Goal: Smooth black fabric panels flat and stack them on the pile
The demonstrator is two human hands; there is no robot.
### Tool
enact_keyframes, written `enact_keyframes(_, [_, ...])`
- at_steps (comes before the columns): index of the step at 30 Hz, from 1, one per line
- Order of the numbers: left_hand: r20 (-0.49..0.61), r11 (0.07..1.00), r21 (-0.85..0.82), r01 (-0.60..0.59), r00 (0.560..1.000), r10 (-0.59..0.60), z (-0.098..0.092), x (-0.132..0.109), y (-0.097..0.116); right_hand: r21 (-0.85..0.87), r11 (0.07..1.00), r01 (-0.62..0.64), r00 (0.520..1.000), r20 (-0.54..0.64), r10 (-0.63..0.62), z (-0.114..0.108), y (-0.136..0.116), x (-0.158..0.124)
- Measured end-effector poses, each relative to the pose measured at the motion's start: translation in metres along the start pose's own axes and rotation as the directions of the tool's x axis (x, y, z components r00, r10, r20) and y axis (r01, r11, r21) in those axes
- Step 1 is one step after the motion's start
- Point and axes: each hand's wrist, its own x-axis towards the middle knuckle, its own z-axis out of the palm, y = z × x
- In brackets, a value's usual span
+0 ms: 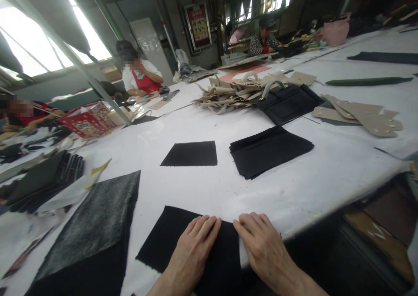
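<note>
Ahead of you on the white table point(326, 174), a single black fabric rectangle point(190, 154) lies just left of a fanned stack of black fabric pieces point(269, 150). Beyond them a black bag panel point(287, 106) with a grey handle rests against a heap of beige bag parts point(228, 93). To your left is a large grey-black felt sheet point(94, 226), with a red printed box point(88, 122) farther back, while flat beige tabs point(359, 115) lie to your right and a person in a red apron point(141, 77) sits across the table.
</note>
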Motion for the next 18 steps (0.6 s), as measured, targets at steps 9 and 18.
enact_keyframes(9, [0.038,0.997,-0.026,0.074,0.997,-0.073,-0.009,-0.007,-0.013,-0.120,0.992,0.038,0.999,0.020,-0.035,0.004,-0.012,0.001])
enact_keyframes(18, [0.097,0.884,-0.185,0.429,0.903,-0.418,-0.035,-0.010,-0.058,0.034,0.999,0.000,0.997,-0.071,0.002,-0.011,-0.002,0.014])
